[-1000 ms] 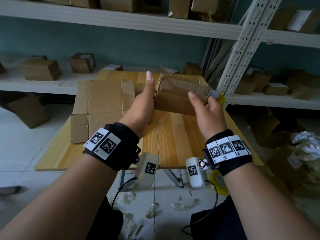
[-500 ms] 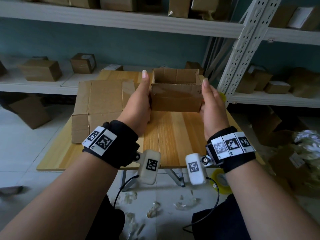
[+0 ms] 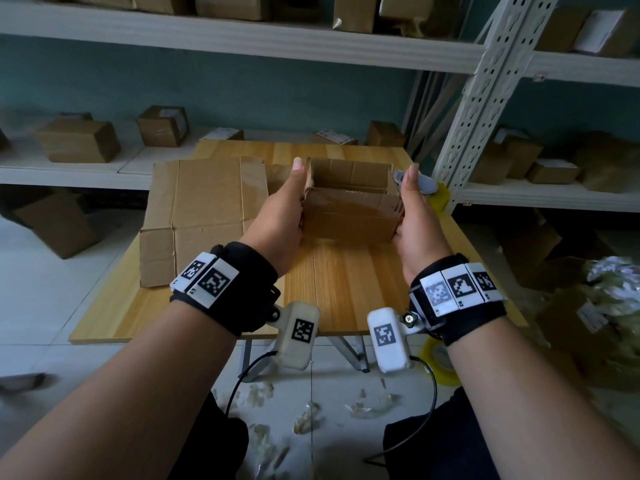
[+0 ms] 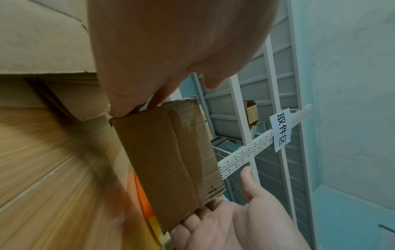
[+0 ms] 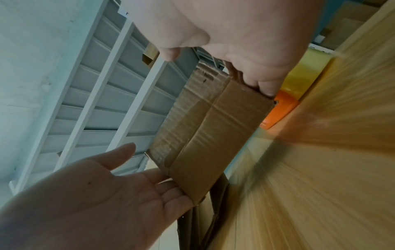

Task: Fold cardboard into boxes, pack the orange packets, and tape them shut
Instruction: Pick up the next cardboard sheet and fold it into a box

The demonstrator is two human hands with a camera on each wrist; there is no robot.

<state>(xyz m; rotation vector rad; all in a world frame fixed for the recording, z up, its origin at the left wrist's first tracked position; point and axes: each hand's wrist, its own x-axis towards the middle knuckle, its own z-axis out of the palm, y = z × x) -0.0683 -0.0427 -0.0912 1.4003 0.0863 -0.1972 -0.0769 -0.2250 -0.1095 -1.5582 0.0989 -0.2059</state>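
The left hand (image 3: 282, 216) and right hand (image 3: 412, 220), fingers straight, press between their palms one squared-up cardboard box (image 3: 351, 216), still unpacked and untaped.

Head view looks down; both wrist views closely share the box (image 3: 351, 216).

— What is the box (image 3: 351, 216) between your palms made of?
— Matt brown corrugated cardboard; you can see fluting along its torn rim and a glossier strip of old tape across its side.

— And beneath it?
— Your tabletop (image 3: 349, 282) is pale wood with a smooth, faintly shiny striped grain. The flattened cardboard sheets (image 3: 201, 216) are dull and creased.

— Anything else?
— The shelf upright (image 3: 485, 88) is white-painted perforated metal; the tape roll (image 3: 440, 197) looks translucent yellowish plastic.
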